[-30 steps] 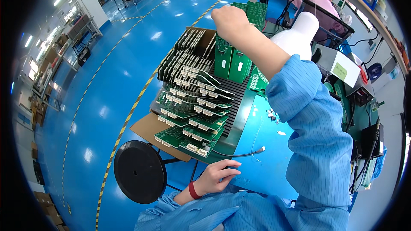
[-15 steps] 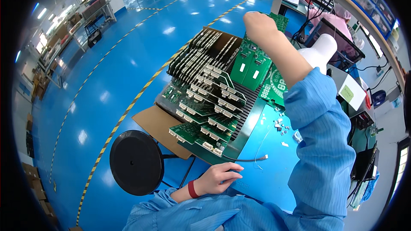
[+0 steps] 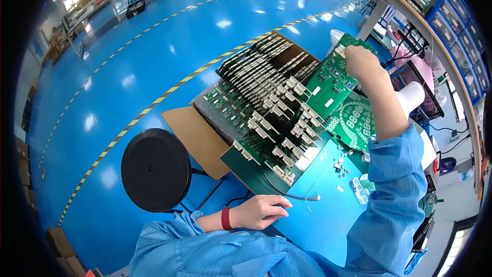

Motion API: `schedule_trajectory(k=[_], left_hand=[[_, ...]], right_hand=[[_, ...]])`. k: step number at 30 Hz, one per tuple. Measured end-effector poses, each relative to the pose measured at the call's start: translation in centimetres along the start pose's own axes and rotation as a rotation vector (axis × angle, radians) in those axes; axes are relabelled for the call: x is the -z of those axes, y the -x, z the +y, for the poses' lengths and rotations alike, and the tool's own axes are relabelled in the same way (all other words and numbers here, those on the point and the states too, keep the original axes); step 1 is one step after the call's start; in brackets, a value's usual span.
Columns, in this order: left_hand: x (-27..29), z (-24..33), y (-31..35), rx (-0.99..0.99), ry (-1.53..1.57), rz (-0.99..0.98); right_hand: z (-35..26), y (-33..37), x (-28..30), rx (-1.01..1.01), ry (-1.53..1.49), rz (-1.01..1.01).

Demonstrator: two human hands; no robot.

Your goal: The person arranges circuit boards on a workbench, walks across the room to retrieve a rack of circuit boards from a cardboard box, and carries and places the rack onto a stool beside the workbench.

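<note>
My right hand (image 3: 363,63) is over the far part of a long green circuit board (image 3: 320,90), its fingers curled down close to pale connectors (image 3: 340,50). What the fingertips hold, if anything, is hidden. Beside that board lies another green board (image 3: 354,118) with round printed patterns. My left hand (image 3: 261,211), a red band at its wrist, rests loosely at the near edge of the blue mat, fingers slightly bent and apart with nothing in them. Close to it ends a dark cable (image 3: 300,196) with a small connector. Many green boards with white connectors (image 3: 277,107) stand in a row to the left.
A cardboard flap (image 3: 197,143) sticks out left of the boards, next to a black round stool (image 3: 156,169). Small dark parts (image 3: 339,166) and clear cups (image 3: 360,190) lie on the blue mat (image 3: 312,220). Blue drawers (image 3: 453,25) and a person in pink (image 3: 407,66) are at right.
The view has turned, shifting the scene. My right hand has come from the far left corner of the long board toward its right side. My left hand stays at the mat's near edge.
</note>
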State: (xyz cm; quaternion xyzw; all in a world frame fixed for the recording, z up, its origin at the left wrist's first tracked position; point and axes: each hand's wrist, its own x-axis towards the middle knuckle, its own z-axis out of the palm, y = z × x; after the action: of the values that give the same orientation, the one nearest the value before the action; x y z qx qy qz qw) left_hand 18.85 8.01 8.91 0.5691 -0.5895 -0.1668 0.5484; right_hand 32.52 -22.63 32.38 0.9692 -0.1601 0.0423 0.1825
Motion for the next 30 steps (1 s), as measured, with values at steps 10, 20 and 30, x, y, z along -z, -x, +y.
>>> schedule_trajectory(k=[10, 20, 30], left_hand=[[-0.4, 1.5, -0.7, 0.043, -0.043, -0.061], [0.5, 3.9, -4.6, 0.093, 0.092, 0.013], [1.3, 2.3, -2.0, 0.242, -0.467, 0.023]], right_hand=[[-1.0, 8.9, 4.4, 0.208, -0.223, 0.365], [-5.3, 27.9, 0.8, 0.205, -0.852, -0.195], [-7.6, 33.1, -11.5, -0.097, -0.957, 0.001]])
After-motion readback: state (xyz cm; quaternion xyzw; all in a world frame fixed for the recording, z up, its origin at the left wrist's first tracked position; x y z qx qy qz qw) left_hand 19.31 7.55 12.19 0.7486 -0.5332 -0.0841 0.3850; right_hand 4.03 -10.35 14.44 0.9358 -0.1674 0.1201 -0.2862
